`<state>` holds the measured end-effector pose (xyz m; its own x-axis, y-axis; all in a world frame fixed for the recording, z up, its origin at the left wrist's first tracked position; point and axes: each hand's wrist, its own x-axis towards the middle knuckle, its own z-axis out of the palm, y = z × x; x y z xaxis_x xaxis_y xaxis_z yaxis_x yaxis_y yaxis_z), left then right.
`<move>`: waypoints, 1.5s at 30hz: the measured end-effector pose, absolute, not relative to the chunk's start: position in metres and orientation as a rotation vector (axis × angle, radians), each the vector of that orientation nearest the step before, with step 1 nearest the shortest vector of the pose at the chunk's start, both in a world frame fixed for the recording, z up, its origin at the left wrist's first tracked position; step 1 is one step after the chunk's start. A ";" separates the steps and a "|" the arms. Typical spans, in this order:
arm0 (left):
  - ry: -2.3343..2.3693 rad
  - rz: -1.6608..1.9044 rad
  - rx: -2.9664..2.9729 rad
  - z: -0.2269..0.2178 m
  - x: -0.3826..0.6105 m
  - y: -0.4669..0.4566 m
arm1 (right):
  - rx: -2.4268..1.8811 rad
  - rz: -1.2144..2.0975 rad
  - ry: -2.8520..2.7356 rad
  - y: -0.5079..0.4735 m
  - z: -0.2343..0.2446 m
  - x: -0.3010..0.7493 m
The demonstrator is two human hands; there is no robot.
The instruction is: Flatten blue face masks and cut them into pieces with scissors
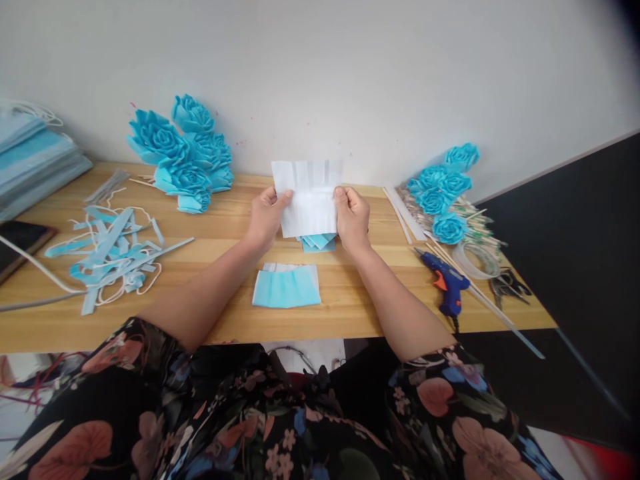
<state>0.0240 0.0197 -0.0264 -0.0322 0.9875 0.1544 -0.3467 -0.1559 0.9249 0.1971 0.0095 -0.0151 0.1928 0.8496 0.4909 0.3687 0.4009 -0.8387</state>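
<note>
A creased white sheet of face-mask fabric (310, 203) is stretched upright between my two hands over the middle of the table. My left hand (267, 215) pinches its left edge, thumb in front. On the opposite edge my right hand (353, 217) grips it the same way. Partly hidden behind the sheet lies a small stack of blue fabric pieces (319, 243). Nearer to me, a folded blue and white fabric piece (287, 287) rests flat on the wood.
Blue fabric roses (183, 157) stand at the back left, more roses (445, 190) at the right. Cut strips and ear loops (117, 250) lie left, beside stacked face masks (35, 157) and a phone (23, 243). A blue glue gun (447, 280), sticks and scissors (509, 285) lie right.
</note>
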 end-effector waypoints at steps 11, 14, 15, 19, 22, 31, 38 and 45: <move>0.861 1.486 1.046 -0.027 0.024 0.019 | -1.143 0.585 -1.378 0.009 -0.016 0.196; 0.868 1.485 1.032 -0.027 0.024 0.019 | -1.151 0.593 -1.385 0.010 -0.017 0.197; 0.873 1.484 1.029 -0.027 0.024 0.019 | -1.157 0.593 -1.390 0.010 -0.017 0.197; 0.878 1.474 1.035 -0.026 0.024 0.018 | -1.166 0.581 -1.395 0.010 -0.016 0.197; 0.865 1.480 1.035 -0.026 0.024 0.019 | -1.159 0.570 -1.395 0.009 -0.016 0.197; 0.871 1.477 1.037 -0.026 0.024 0.018 | -1.176 0.558 -1.399 0.009 -0.016 0.196; 0.872 1.473 1.026 -0.026 0.024 0.017 | -1.182 0.576 -1.396 0.009 -0.017 0.197; 0.874 1.478 1.040 -0.028 0.024 0.019 | -1.190 0.554 -1.402 0.009 -0.017 0.197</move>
